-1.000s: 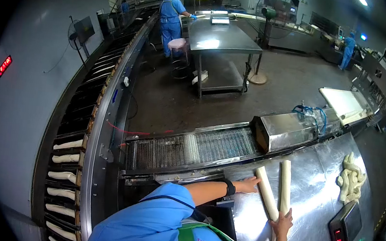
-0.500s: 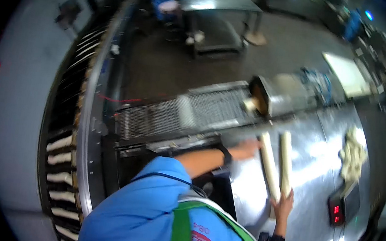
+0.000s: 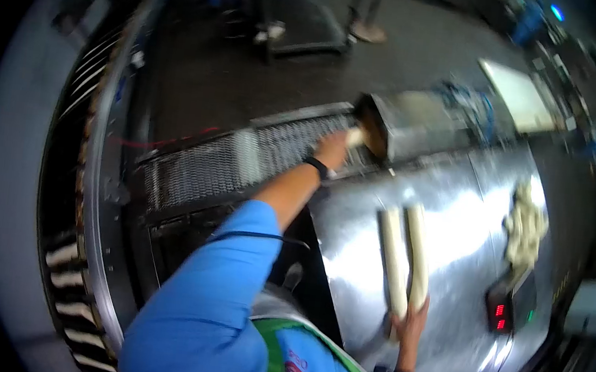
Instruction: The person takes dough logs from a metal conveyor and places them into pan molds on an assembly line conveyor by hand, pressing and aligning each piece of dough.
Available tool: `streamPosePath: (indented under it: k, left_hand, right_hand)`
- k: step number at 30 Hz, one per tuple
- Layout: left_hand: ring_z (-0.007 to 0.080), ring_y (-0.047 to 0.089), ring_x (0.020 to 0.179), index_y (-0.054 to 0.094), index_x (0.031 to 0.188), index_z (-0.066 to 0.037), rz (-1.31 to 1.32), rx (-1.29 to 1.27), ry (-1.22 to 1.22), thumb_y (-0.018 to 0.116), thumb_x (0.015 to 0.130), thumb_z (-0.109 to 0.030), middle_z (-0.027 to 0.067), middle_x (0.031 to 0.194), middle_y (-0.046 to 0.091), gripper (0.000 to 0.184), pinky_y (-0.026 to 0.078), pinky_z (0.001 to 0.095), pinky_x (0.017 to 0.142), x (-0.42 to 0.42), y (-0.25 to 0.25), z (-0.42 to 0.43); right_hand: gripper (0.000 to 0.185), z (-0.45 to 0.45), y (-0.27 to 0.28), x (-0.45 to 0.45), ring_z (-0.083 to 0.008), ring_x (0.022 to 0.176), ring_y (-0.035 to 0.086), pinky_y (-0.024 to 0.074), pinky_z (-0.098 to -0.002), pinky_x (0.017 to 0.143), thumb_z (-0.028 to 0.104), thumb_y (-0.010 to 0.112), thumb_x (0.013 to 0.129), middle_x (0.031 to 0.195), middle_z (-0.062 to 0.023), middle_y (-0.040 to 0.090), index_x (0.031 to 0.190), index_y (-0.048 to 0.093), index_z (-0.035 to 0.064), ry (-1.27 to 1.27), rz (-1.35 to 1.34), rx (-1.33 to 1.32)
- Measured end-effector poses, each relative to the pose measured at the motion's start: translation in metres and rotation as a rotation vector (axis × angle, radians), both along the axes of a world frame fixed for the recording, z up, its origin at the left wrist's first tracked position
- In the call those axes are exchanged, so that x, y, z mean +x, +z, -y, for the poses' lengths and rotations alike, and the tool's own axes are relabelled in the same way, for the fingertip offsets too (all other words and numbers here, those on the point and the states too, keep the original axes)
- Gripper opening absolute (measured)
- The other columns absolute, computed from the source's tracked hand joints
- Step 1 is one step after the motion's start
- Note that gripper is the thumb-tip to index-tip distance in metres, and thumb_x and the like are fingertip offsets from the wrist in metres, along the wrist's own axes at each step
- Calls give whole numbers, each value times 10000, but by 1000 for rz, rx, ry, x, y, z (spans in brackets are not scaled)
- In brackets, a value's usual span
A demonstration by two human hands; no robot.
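Dough rolls (image 3: 393, 263): two, pale cream, smooth, long; side by side on your steel table (image 3: 351, 235), at 4 o'clock from mid-view.
Right hand (image 3: 411, 320): yours, between 4 and 5 o'clock, touching the rolls' near ends; how firmly your fingers grasp, cannot tell.
Left hand (image 3: 332, 151): yours, at 1 o'clock, beside one dough piece (image 3: 354, 138) at the machine housing's (image 3: 424, 123) mouth; finger grasp, cannot tell.
Dough heap (image 3: 526, 224): one, lumpy, 3 o'clock.
Scale (image 3: 518, 305): one, red digits, 4 o'clock.
Black troughs (image 3: 66, 267): 8 o'clock, holding at least five pale strips (image 3: 74, 310).
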State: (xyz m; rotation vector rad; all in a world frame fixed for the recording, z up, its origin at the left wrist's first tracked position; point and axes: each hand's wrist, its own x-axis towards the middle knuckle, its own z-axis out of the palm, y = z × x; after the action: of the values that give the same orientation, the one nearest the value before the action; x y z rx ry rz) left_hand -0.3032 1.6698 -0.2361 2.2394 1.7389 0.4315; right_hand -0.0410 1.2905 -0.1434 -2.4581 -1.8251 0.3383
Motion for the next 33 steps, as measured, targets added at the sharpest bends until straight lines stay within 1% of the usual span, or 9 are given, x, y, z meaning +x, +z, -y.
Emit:
streamPosePath:
  k: [4, 8, 10, 13, 17, 21, 27, 32, 33]
  left_hand:
    - [287, 541, 736, 415, 1079, -115, 53, -33, -43, 493, 680, -83, 119, 820, 536, 407, 423, 397, 614, -10, 8, 0]
    - [172, 523, 707, 436, 1009, 12, 1045, -1092, -132, 528, 682, -218, 115, 833, 518, 410, 432, 269, 571, -49, 31, 2]
    - [203, 541, 651, 407, 1044, 27, 1227, -1197, -72, 500, 699, -226, 133, 806, 527, 437, 456, 276, 542, -90, 86, 31]
    - [194, 555, 637, 352, 1046, 99, 1723, -1409, -129, 438, 748, -188, 143, 813, 536, 422, 481, 281, 543, -144, 96, 67]
    - [193, 562, 637, 414, 993, 48, 2112, -1148, 101, 435, 743, -199, 143, 789, 539, 353, 487, 276, 531, -255, 132, 123]
    - [169, 553, 637, 358, 1058, 12, 2195, -464, 144, 501, 719, -186, 128, 782, 534, 417, 493, 274, 541, -350, 201, 173]
    - [187, 530, 760, 233, 1132, -44, 1734, 489, 293, 480, 730, -203, 160, 904, 480, 498, 485, 288, 630, -475, 284, 260]
    - [206, 527, 794, 216, 1146, -49, 1816, 768, 711, 447, 739, -168, 157, 907, 487, 483, 461, 323, 703, -563, 242, 315]
    - [206, 516, 785, 341, 1081, 9, 1855, 741, 891, 451, 744, -225, 134, 902, 496, 425, 439, 324, 752, -579, 226, 318]
  right_hand:
    - [514, -8, 5, -3, -401, 1012, 348, 336, -417, 823, 171, 647, 499, 1171, -257, 274, 967, 508, 11, -39, -16, -91]
    - [527, -17, -19, 25, -318, 911, 441, 357, -366, 777, 285, 664, 549, 1086, -214, 392, 970, 507, 10, 35, -194, -147]
    - [367, -33, -25, 33, -196, 736, 459, 373, -293, 651, 134, 568, 601, 861, -108, 473, 929, 507, -17, -246, -716, -223]
    - [329, -85, 42, -65, -128, 671, 438, 358, -241, 624, 121, 532, 654, 766, -34, 478, 945, 494, -28, -260, -1063, -216]
    - [362, -173, 28, -116, -101, 654, 421, 347, -224, 570, 218, 542, 720, 761, -20, 482, 978, 471, -25, 58, -1039, -170]
    - [448, -254, 87, -244, -135, 755, 488, 393, -249, 643, 297, 542, 728, 873, -65, 509, 1021, 459, -31, 301, -1209, -208]
    - [413, -288, 177, -458, -127, 651, 496, 396, -235, 570, 299, 554, 679, 736, -58, 529, 926, 512, -29, 752, -1184, -276]
    - [381, -287, 193, -645, -136, 676, 509, 401, -240, 611, 274, 573, 666, 748, -64, 543, 903, 542, -23, 1280, -1073, -247]
    - [394, -285, 188, -683, -142, 696, 515, 405, -247, 629, 288, 577, 664, 763, -66, 546, 905, 544, -21, 1409, -1053, -196]
